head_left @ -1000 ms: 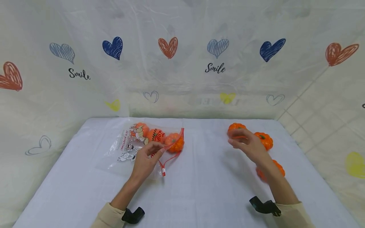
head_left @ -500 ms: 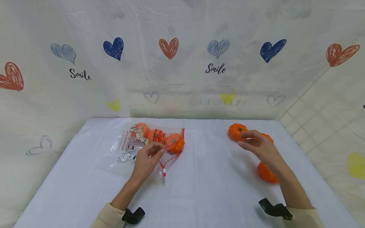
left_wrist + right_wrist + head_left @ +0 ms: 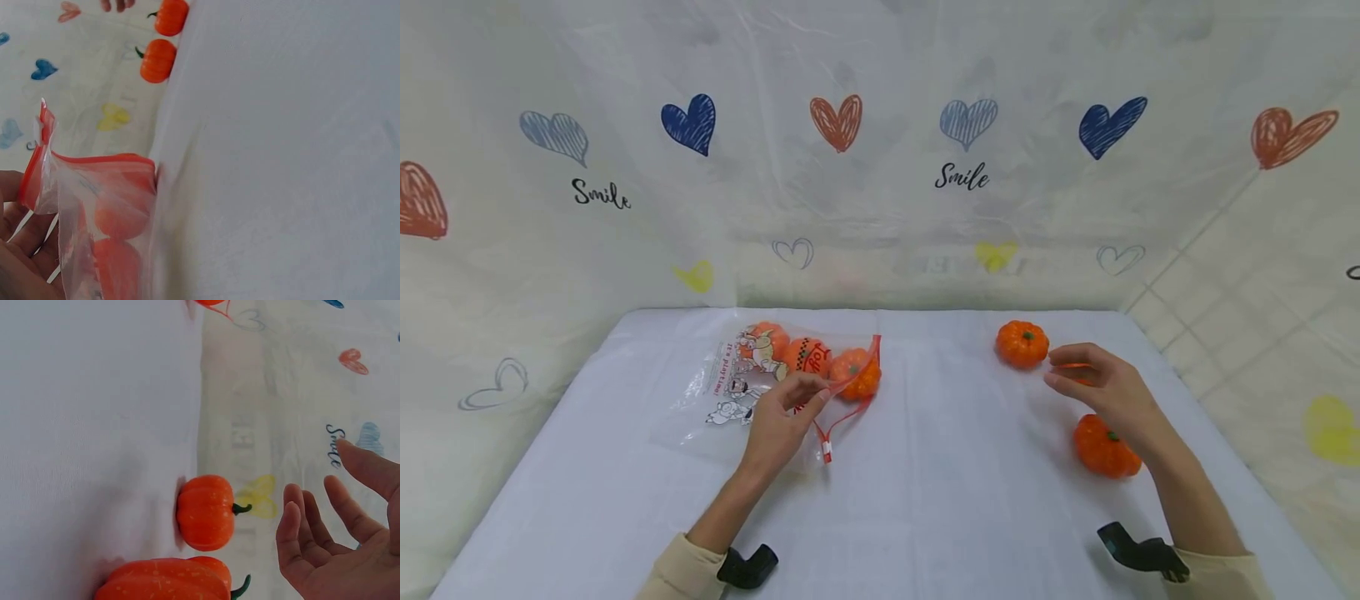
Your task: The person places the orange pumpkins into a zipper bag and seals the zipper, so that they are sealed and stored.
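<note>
My left hand (image 3: 782, 421) pinches the red zip edge of a clear printed plastic bag (image 3: 688, 425), which lies on the left of the table. Inside the bag are orange toy pumpkins (image 3: 853, 372), partly covered by its print. On the right, my right hand (image 3: 1112, 390) hovers with loosely bent fingers and holds nothing. It hides most of one toy pumpkin, orange showing between thumb and fingers. A second toy pumpkin (image 3: 1022, 344) sits just left of the fingertips, and a third (image 3: 1105, 447) below the palm. In the right wrist view, the hand stands apart from the nearest pumpkin (image 3: 205, 512).
A white cloth covers the table (image 3: 925, 500). Behind it hangs a pale curtain (image 3: 880, 208) printed with hearts and "Smile". The bag's red zip slider (image 3: 827, 450) hangs at its near corner.
My right hand has drawn away from the back pumpkin, moving to the right over the middle one. The left hand stays in place on the bag's edge.
</note>
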A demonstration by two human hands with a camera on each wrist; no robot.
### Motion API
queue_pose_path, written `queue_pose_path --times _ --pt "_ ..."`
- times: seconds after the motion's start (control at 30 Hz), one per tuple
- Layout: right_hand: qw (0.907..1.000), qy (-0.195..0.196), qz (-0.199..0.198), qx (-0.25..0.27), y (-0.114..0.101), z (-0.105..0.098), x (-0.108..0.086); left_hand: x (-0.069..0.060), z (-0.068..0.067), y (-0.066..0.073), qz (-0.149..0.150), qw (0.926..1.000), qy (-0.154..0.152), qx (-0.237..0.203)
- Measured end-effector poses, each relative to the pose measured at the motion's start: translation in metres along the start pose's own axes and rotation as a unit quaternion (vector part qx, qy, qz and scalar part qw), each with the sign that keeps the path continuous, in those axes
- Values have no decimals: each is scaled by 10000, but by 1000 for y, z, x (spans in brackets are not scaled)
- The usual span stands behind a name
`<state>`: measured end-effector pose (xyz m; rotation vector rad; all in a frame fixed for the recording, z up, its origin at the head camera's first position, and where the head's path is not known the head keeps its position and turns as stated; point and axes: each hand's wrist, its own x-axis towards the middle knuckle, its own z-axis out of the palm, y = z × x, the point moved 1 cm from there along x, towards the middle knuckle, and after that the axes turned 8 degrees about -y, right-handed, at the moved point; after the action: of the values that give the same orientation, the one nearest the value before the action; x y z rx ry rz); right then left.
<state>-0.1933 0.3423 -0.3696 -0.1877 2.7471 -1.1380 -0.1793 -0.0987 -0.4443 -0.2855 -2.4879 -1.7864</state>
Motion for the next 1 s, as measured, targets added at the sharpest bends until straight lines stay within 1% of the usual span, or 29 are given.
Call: queue_pose_path --times 0.23,0.4,0.6,0.73,0.8,1.0 --pt "10000 -22 22 -86 17 -8 -2 0 -1 -1 17 10000 9 -4" --pt "9998 -122 10 -179 33 -16 -5 1 0 -1 33 10000 4 -8" --pt "9995 -275 -51 -108 52 -24 -9 1 1 -1 -24 10000 4 -21" --pt "9988 -472 -7 -138 60 -29 -13 1 1 -1 -25 10000 24 8" --pt "9983 -562 -54 -124 66 -32 -15 1 1 -1 -28 10000 39 28" --pt "9953 -968 -68 -67 83 -42 -21 1 0 -1 -16 10000 35 7"
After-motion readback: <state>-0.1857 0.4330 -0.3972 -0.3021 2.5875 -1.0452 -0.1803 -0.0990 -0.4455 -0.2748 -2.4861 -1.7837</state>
